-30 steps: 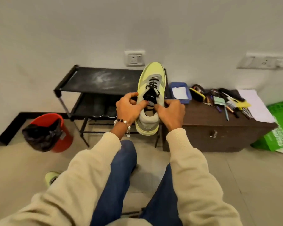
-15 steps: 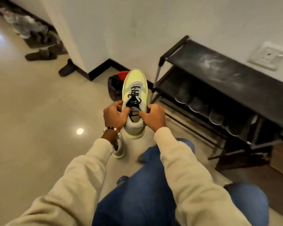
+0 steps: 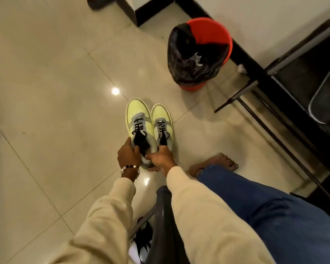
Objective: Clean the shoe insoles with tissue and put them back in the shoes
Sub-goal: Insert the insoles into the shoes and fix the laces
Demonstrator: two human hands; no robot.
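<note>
Two yellow-green shoes (image 3: 150, 124) are now side by side on the floor (image 3: 55, 92); the left shoe (image 3: 139, 128), lowered from shelf height, is gripped at its heel by the left hand (image 3: 129, 155) and right hand (image 3: 161, 158), suggesting the insoles are back in.

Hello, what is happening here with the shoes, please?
A seated person holds a yellow-green sneaker at its heel end with both hands, the left hand and the right hand, right beside its pair, the second sneaker, on the tiled floor. A red bin with a black bag stands nearby.
</note>
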